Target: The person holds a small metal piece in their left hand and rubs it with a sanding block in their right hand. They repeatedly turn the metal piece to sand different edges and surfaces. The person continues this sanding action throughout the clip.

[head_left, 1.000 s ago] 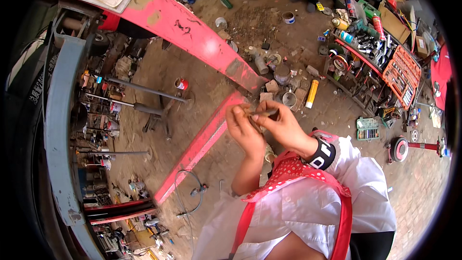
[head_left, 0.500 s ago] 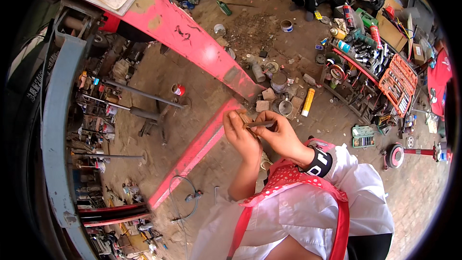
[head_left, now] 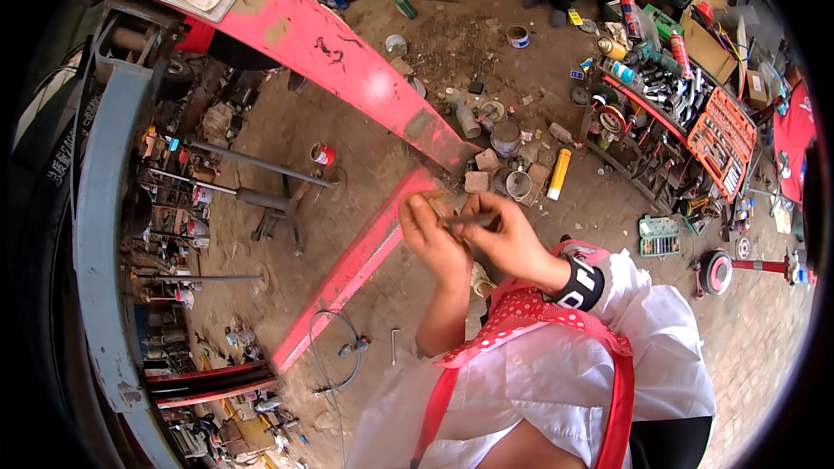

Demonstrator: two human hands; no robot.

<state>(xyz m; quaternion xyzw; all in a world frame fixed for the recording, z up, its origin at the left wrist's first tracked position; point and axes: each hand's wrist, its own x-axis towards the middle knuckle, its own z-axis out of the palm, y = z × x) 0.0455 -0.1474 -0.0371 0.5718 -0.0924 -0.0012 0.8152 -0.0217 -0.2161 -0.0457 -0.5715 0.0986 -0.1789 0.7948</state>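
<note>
My left hand (head_left: 434, 233) and my right hand (head_left: 514, 243) meet near the middle of the view, above the red beams. Pinched in my right hand is a dark, flat, narrow strip (head_left: 467, 220); its exact kind cannot be told. The strip's tip reaches a small brownish piece (head_left: 444, 209) that the closed fingers of my left hand grip. Fingers cover most of this piece. A black and white band (head_left: 583, 285) circles my right wrist.
A long red beam (head_left: 347, 61) crosses from the upper left, with a lower red beam (head_left: 356, 265) below it. A yellow tube (head_left: 559, 175) and a metal can (head_left: 519, 184) stand beyond my hands. At right lie an orange socket set (head_left: 723, 146) and a green case (head_left: 658, 236).
My hands stay together with the same grip on the strip and the small piece. The view has shifted slightly.
</note>
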